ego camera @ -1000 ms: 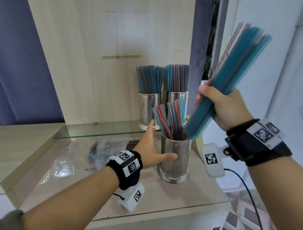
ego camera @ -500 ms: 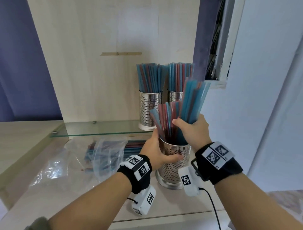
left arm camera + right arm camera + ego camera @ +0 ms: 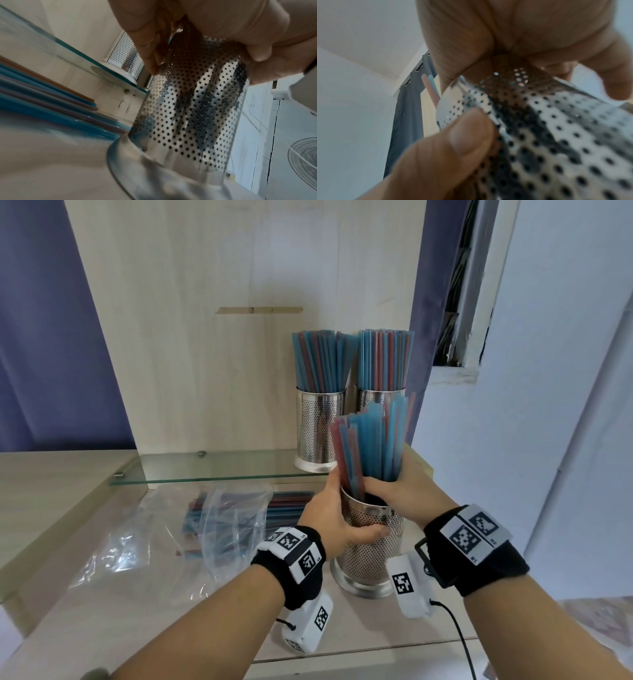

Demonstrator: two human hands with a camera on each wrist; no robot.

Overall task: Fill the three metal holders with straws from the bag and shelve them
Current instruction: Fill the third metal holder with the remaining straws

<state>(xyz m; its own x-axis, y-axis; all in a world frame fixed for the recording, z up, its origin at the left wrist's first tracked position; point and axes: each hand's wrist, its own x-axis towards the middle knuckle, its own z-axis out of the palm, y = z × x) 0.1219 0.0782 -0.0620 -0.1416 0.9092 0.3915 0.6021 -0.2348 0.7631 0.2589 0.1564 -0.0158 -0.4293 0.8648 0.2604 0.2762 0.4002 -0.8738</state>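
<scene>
A perforated metal holder (image 3: 368,556) (image 3: 192,108) (image 3: 556,135) stands on the wooden counter, with blue and red straws (image 3: 371,450) upright in it. My left hand (image 3: 334,518) grips the holder's upper wall, thumb (image 3: 453,142) across the front. My right hand (image 3: 407,487) grips the bundle of straws just above the rim. Two more holders (image 3: 320,433) (image 3: 376,402), packed with straws, stand on the glass shelf (image 3: 212,470) behind. A clear plastic bag (image 3: 191,529) with loose straws (image 3: 51,112) lies to the left.
A pale wooden back panel (image 3: 239,302) rises behind the shelf. The counter's front edge (image 3: 342,655) runs below my wrists. A cable (image 3: 459,638) trails from my right wrist. A white wall (image 3: 548,405) stands to the right.
My right hand has brought its bundle of straws down from high at the right into the front holder. My left hand has closed round the holder's upper wall.
</scene>
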